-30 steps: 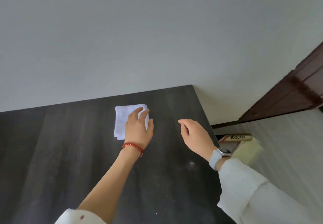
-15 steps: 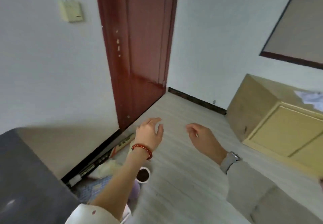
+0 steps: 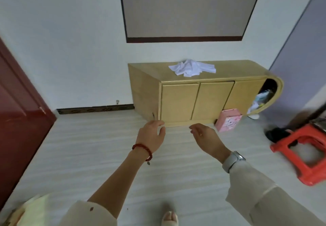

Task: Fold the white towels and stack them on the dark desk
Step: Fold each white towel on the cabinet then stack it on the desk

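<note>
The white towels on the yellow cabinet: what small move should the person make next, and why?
Probably step toward the yellow cabinet and reach for the white towels. They lie crumpled and unfolded on its top, the left hand and the right hand are both open and hold nothing, and bare floor separates the person from the cabinet.
</note>
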Tool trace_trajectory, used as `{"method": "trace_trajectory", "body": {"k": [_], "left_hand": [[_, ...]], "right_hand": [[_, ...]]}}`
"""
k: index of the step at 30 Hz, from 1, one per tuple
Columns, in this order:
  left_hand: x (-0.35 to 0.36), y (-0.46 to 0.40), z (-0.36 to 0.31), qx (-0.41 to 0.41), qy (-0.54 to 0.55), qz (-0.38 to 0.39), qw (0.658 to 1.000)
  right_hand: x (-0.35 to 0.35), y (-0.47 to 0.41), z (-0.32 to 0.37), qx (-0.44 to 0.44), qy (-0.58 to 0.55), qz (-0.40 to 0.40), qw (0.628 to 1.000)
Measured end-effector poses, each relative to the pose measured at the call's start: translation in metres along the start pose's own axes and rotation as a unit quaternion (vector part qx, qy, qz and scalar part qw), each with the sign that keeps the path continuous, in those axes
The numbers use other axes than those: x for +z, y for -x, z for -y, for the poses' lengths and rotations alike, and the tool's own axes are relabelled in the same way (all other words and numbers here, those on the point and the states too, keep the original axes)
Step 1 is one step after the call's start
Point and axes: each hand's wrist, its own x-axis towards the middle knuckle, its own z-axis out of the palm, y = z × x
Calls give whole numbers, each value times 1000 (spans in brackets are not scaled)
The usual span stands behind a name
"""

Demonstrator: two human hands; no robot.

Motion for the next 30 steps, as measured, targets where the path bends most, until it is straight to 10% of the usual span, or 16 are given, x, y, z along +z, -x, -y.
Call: {"method": "trace_trajectory", "body": {"k": [16,30], "left_hand": [[217,-443,-148,105,27,133,985],[376,-720,-158,-80,18,160,984]], "right_hand": [[-187,-328,-227,160,-12,-91,983],[-244,-659,-407,135,13,33,990]]}}
